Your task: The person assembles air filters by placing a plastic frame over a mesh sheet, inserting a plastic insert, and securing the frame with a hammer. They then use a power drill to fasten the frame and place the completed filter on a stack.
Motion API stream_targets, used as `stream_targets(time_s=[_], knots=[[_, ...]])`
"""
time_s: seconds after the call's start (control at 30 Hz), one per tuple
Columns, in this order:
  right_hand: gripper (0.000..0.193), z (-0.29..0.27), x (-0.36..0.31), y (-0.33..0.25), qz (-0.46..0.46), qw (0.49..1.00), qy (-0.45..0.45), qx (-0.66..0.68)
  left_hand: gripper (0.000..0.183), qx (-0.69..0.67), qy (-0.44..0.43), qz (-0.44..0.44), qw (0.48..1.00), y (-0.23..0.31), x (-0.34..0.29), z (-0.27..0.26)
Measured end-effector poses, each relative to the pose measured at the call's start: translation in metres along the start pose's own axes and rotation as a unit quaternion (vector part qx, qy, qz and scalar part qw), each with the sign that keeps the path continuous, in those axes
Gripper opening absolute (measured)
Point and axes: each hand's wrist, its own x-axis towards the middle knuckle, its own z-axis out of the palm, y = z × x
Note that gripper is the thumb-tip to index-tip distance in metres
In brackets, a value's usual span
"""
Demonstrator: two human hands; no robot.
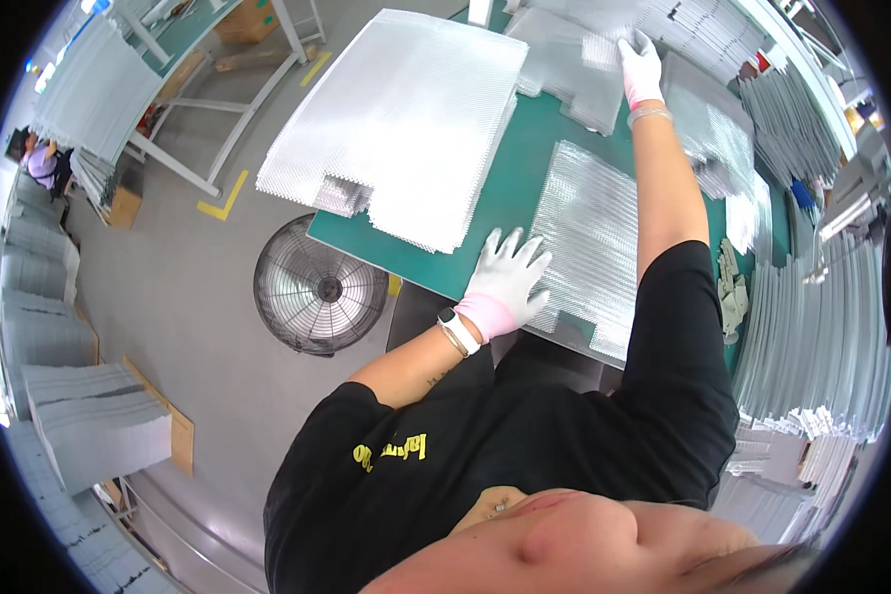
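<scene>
My left hand (505, 280), in a white glove with a pink cuff, lies with fingers spread at the near edge of the green table (510, 163). Its fingertips reach the left side of a silvery mesh sheet (589, 243) with a notch at its near edge. At the far side, my right hand (641, 67), gloved alike, has its fingers bent onto a small mesh piece (601, 51). That piece lies over a stack of grey mesh sheets (569, 64); the fingertips are partly hidden. A tall stack of notched mesh sheets (406, 119) stands at the table's left.
A round floor fan (322, 287) stands left of the table. More mesh sheets (708, 124) lie beyond my right arm, beside upright rows of panels (812, 327). Grey panel stacks (99, 421) line the left side. Another person (45, 163) is far left, near a second table (183, 40).
</scene>
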Motion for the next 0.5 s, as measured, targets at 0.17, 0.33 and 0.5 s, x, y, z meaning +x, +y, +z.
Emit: stream_targets(time_s=[0.17,0.33,0.5], knots=[[0.053,-0.044,-0.001,-0.043,0.001,0.992,0.012,0.124,0.061,0.008,0.003,0.015,1.0,0.001,0.003,0.002],[0.058,-0.091,-0.053,-0.094,-0.028,0.994,0.006,0.11,0.066,-0.029,-0.024,0.007,0.999,-0.004,0.009,0.005],[0.056,-0.146,-0.172,-0.151,0.0,0.99,0.01,0.142,0.074,-0.046,-0.024,-0.011,0.999,-0.004,0.009,0.0]])
